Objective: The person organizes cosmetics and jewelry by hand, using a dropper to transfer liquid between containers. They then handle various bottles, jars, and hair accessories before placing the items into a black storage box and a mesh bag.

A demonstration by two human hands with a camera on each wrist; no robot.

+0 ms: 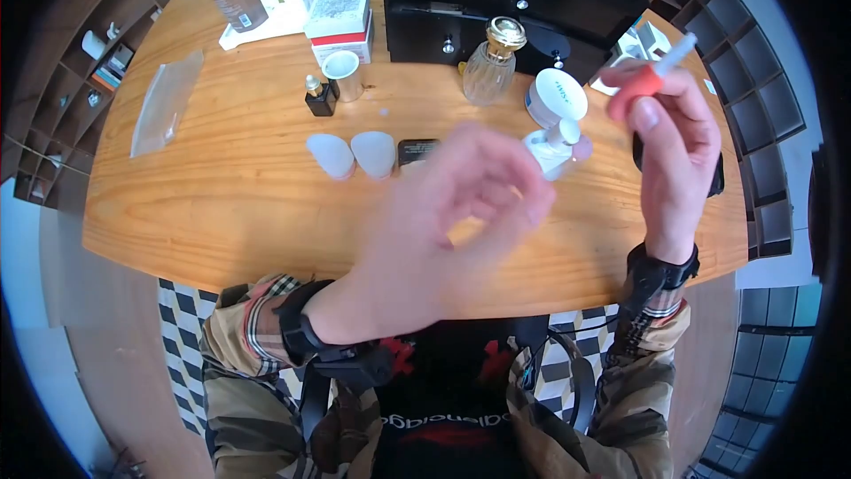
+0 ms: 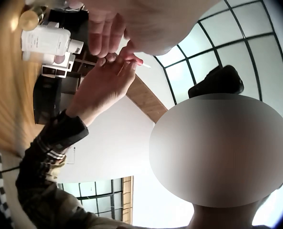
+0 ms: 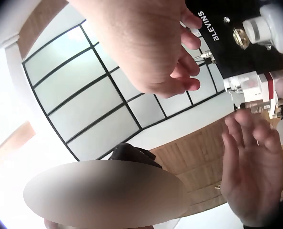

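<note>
My right hand [image 1: 674,138], raised over the table's right side, pinches a small red piece [image 1: 635,93] with a whitish stick-like tip [image 1: 675,54]; cannot tell its exact kind. Blurred in the head view, my left hand [image 1: 452,222] hangs over the middle of the table with loosely bent fingers and nothing in it. In the right wrist view the left palm [image 3: 256,167] faces the camera. Nearest beyond it stand a white bottle [image 1: 548,153] and a round pinkish piece [image 1: 582,147]. Two pale egg-shaped pieces [image 1: 373,153] lie left of a small black case [image 1: 417,151].
At the back is a black drawer box [image 1: 461,0], with a gold-capped glass bottle [image 1: 487,76] and white jar [image 1: 557,100] before it. A small dark bottle [image 1: 320,100], white cup [image 1: 346,80], stacked boxes [image 1: 339,31], pump bottle [image 1: 238,2] and clear bag [image 1: 164,107] stand or lie leftward.
</note>
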